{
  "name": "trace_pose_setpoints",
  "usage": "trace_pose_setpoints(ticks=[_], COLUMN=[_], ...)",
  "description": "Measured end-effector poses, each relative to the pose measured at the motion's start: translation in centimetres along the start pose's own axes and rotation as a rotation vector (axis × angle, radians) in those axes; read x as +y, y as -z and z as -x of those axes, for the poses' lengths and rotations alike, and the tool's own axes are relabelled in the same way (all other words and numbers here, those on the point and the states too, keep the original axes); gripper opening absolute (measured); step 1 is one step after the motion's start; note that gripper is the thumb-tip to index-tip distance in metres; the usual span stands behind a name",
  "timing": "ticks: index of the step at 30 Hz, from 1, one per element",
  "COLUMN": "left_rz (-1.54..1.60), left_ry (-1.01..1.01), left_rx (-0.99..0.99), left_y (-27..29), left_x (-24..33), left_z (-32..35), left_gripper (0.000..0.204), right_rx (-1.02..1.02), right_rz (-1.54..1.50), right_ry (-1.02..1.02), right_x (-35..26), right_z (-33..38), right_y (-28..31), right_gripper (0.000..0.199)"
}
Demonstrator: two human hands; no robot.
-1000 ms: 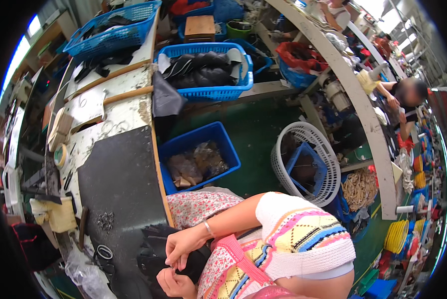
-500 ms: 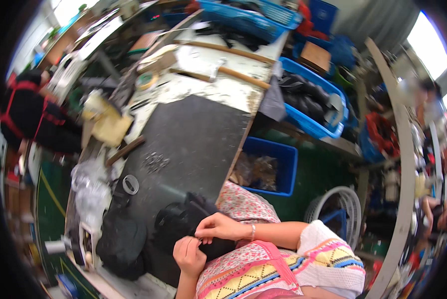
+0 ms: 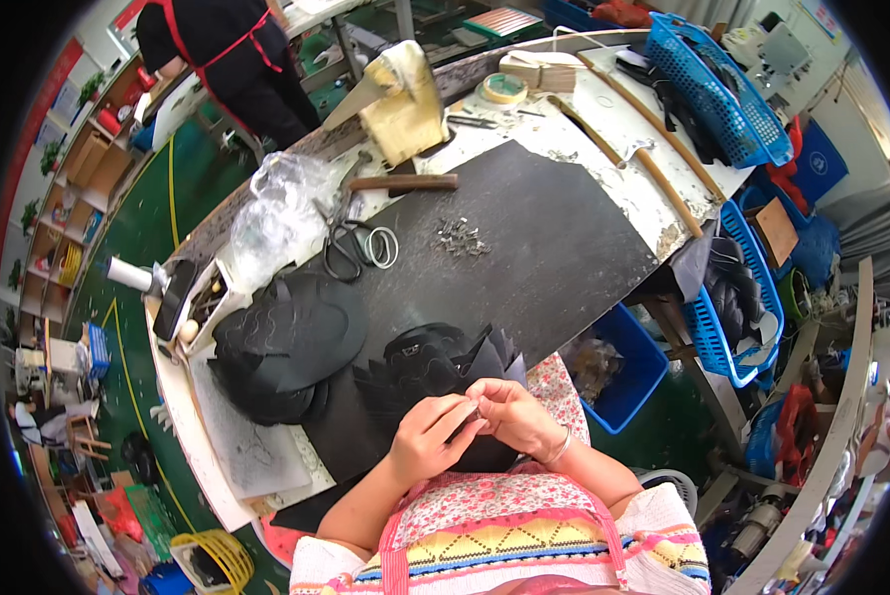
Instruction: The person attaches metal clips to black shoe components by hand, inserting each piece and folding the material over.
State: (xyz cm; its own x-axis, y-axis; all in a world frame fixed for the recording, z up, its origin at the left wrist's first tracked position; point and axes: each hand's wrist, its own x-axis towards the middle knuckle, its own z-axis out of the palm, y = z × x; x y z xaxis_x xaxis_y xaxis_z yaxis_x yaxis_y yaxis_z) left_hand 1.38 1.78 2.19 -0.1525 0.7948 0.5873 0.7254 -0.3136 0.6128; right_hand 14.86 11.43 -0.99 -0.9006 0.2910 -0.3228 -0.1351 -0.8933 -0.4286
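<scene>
Factory workshop: cluttered workbench (image 3: pixel 613 188), blue crates (image 3: pixel 722 89), scissors (image 3: pixel 344 248).

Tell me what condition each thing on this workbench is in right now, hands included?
Left hand: fingers pinched on a small piece, too small to identify.
Right hand: fingertips meeting the left hand's.
Black cut fabric pieces: fanned in a stack under the hands.
Black-handled scissors: lying flat, unheld.
Small metal fasteners: scattered loose on the black mat.
Clear plastic bag: crumpled.

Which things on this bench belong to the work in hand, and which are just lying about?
In the work:
left hand
right hand
black cut pieces under the hands
black stack
small metal parts

Lying about:
scissors
hammer
tape roll
plastic bag
blue basket
</scene>
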Motion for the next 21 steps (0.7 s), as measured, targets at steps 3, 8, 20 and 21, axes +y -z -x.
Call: trace_pose_setpoints(ticks=[3, 8, 20, 21], left_rz=[-0.008, -0.053, -0.266, -0.269], left_ry=[-0.135, -0.335, -0.459, -0.448], left_rx=[-0.050, -0.050, -0.080, -0.077], left_y=[1.0, 2.0, 3.6, 3.5], left_x=[-0.4, -0.8, -1.4, -1.5], left_z=[-0.2, -0.5, 1.3, 1.6], left_gripper=[0.027, 0.027, 0.026, 0.026], right_rx=[-0.079, -0.074, -0.184, -0.212], right_rz=[-0.022, -0.068, -0.147, -0.132], right_ry=[-0.090, -0.188, -0.264, -0.266], right_x=[0.0, -0.4, -0.5, -0.5], right_z=[-0.1, 0.3, -1.1, -1.3], right_y=[0.4, -0.4, -1.2, -1.3], right_gripper=[0.009, 0.009, 0.010, 0.011])
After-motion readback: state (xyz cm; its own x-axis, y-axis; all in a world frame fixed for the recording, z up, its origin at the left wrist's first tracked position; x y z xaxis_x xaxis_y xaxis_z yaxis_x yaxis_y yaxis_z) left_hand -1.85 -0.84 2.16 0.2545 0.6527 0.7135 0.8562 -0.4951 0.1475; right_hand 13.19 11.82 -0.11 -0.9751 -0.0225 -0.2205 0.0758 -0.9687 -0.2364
